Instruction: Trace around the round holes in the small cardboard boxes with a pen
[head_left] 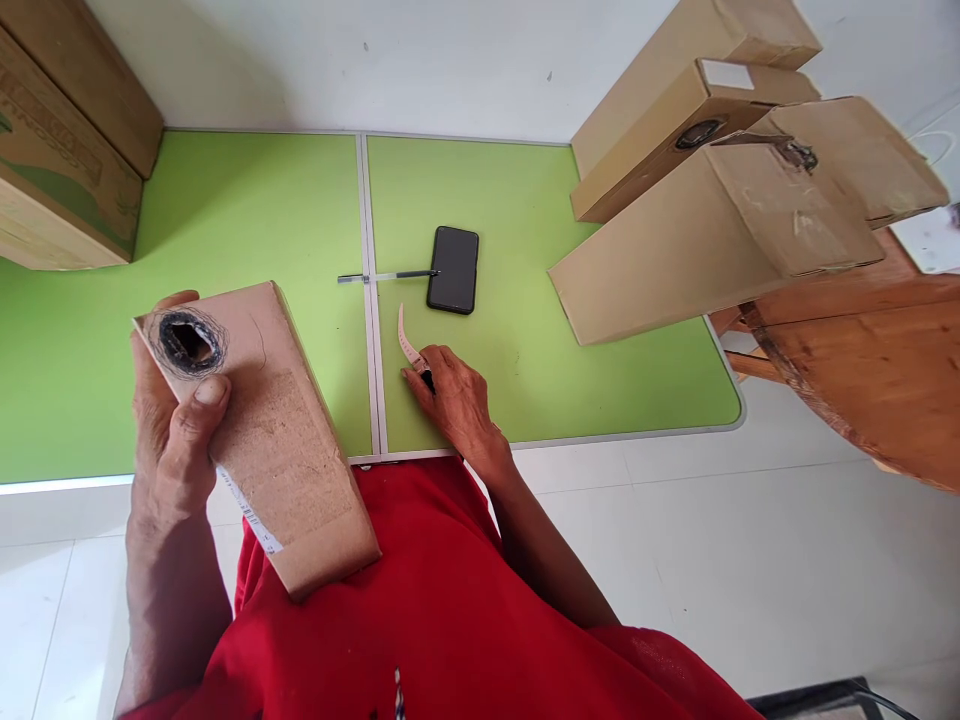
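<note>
My left hand (184, 430) grips a small cardboard box (285, 450), the thumb pressed on its top face and the fingers round its far side. A hole edged with scribbled black ink shows near the box's upper left corner. The box's near end reaches over the red clothing on my lap. Near the table's front edge, my right hand (454, 400) is closed on a wristwatch (407, 338). Its pale pink strap with holes sticks out past the fingers, and a dark part of it is mostly hidden under them.
A black phone (453, 270) lies on the green table (525, 390), with a pen (397, 275) touching it. Several cardboard boxes (675, 240) stand at the right, some with black-edged holes. Another carton (67, 160) is at the left. A wooden piece of furniture (862, 350) stands right of the table.
</note>
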